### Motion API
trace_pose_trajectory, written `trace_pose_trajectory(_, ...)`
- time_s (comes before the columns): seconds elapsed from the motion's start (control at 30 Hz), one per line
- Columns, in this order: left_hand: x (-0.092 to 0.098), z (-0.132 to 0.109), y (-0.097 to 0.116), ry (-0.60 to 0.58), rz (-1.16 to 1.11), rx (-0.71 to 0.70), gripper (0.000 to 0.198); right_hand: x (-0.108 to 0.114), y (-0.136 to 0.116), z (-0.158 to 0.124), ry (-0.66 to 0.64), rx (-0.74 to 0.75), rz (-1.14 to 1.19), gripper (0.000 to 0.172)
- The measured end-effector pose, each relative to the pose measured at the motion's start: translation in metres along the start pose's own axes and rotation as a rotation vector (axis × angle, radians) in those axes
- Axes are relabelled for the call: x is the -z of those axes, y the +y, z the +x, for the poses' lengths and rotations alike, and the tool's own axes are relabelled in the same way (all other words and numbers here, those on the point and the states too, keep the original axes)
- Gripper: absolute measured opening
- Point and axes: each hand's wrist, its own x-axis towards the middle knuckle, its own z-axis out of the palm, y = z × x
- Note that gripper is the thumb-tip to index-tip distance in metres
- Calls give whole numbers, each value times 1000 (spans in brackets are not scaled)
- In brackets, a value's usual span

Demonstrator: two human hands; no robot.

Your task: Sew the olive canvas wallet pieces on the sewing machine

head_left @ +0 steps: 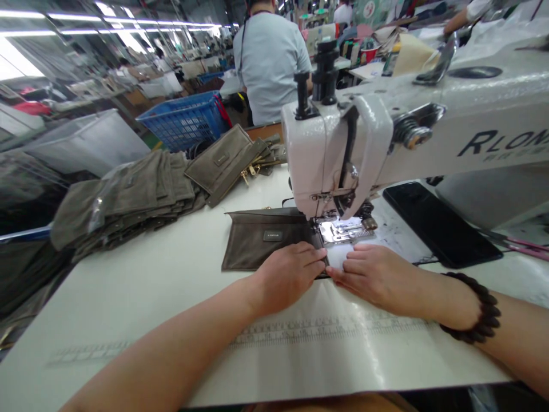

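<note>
A flat olive-brown fabric pouch (261, 240) with a small dark label lies on the white sewing table (163, 286), its right edge under the presser foot (345, 229) of a white sewing machine (343, 154). My left hand (289, 274) rests on the pouch's near right corner, fingers curled and pressing down. Beside the needle plate my right hand (377, 277) has its fingers folded in, touching the pouch's edge. A dark bead bracelet (478, 306) circles my right wrist.
A stack of matching pouches (128, 197) lies at the left, with more (227, 163) behind it. A black phone (440, 223) sits right of the machine. A blue basket (184, 120) and a person in a light shirt (270, 63) are beyond the table.
</note>
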Motion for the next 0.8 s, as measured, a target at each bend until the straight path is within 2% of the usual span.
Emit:
trace_pose_trajectory(0.3,-6,0,-10,-69,14,-16,21,6,-2,5,1,-54,-4,22)
trace_pose_trajectory(0.4,-6,0,-13,-59,-15,-17,22,5,-1,7,0,-81,-18,22)
trace_pose_trajectory(0.67,0,5,-18,-38,-4,97,17,1,4,12,25,-127,-106,25)
trace_pose_trajectory(0.8,0,8,-22,-79,19,140,17,-2,6,13,44,-147,-141,28)
